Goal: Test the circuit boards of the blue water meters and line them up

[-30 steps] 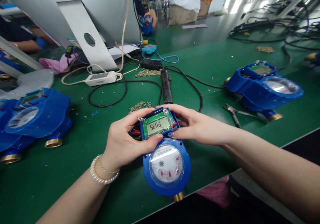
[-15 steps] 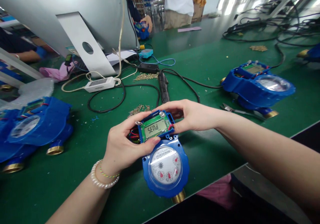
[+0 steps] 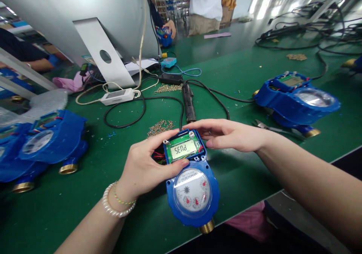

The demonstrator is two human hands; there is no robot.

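Observation:
A blue water meter (image 3: 193, 193) stands in front of me, its round dial facing up and a brass threaded end toward me. Its upper housing is uncovered, showing a green circuit board with a small LCD screen (image 3: 183, 150) and red wires at the left. My left hand (image 3: 147, 163) grips this housing from the left, thumb along the near edge and fingers behind. At the housing's right side is my right hand (image 3: 229, 135), thumb and fingers apart; the fingertips reach the far edge, and whether they touch it is unclear. A black electric screwdriver (image 3: 188, 103) lies just beyond.
Small screws (image 3: 161, 127) lie in piles beyond the meter. Pliers (image 3: 271, 127) and another blue meter (image 3: 296, 95) are at right; more meters (image 3: 53, 137) stand left. A monitor stand (image 3: 104, 54), a white cable box (image 3: 117, 96) and looping cables occupy the back. Other people are across the table.
My right hand has eased to the right, its thumb coming away from the housing's edge. The left hand keeps its grip. The whole view has shifted slightly.

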